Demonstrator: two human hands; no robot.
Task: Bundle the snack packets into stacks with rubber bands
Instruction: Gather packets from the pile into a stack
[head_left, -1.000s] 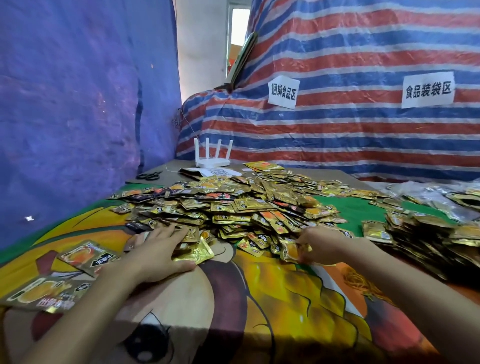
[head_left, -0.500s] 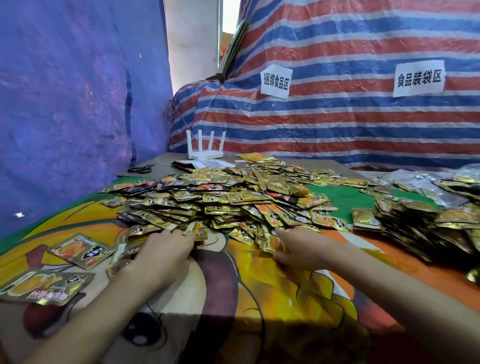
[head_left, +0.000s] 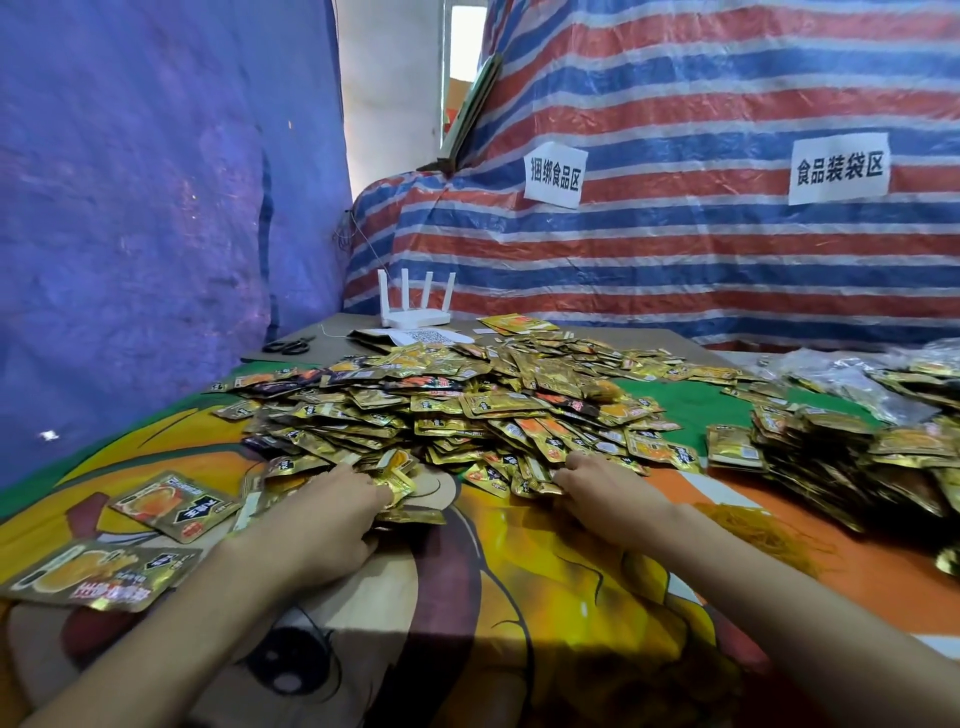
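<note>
I see the snack packets (head_left: 467, 410) heaped flat at my 12 o'clock, the heap's long axis running 9 to 3. My left hand (head_left: 332, 514) curls round a few at its near edge. My right hand (head_left: 602, 488) touches that edge, and I cannot tell its grip. The rubber bands (head_left: 763, 525) lie at its 3.

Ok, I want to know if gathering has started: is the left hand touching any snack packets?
Touching. The head view shows the left hand with its fingers curled onto gold snack packets lying under them.

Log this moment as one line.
phase: gathering; left hand: at packet pile edge; right hand: same; rubber bands: loose heap, unused
</note>
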